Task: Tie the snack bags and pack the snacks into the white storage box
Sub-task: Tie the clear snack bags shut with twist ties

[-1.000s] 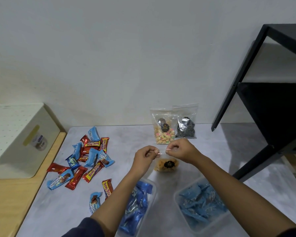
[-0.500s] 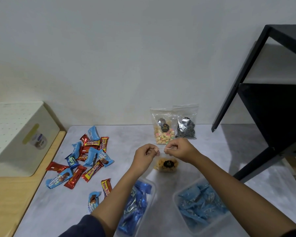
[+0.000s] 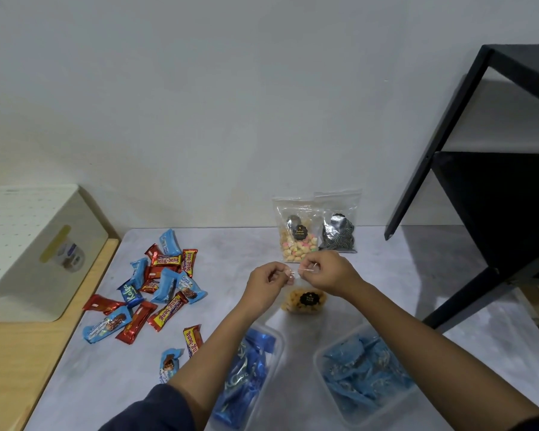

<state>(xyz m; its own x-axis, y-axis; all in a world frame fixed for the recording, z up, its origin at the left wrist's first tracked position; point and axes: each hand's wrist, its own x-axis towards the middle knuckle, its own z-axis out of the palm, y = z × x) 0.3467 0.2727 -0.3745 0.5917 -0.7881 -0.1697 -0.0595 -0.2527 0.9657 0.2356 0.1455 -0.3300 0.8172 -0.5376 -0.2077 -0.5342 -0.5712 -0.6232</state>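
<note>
A thin tie [image 3: 299, 270] is pinched at its two ends, one end in the closed grip of the left hand [image 3: 269, 283] and the other in the closed grip of the right hand [image 3: 330, 272], and is stretched level between them above the top of a small clear bag [image 3: 304, 301] of orange snacks. This bag stands on the grey worktop [image 3: 231, 244], just below and between the hands; whether the tie touches the bag's neck cannot be told. Behind the hands, against the wall, two more clear bags are leaned upright side by side and touching: a pastel bag [image 3: 297, 233] on the left and a dark bag [image 3: 339, 227] on the right. Nearer the person, two clear tubs are seen, a left tub [image 3: 249, 377] partly hidden by the left forearm and a right tub [image 3: 364, 374], both filled with blue wrappers. To the left, red and blue snack bars [image 3: 150, 290] are scattered loose on the worktop. Further left, the white box [image 3: 28, 253] is set on a wooden surface [image 3: 16, 365], well apart from the hands. A black shelf [image 3: 492, 181] is seen at the right.
</note>
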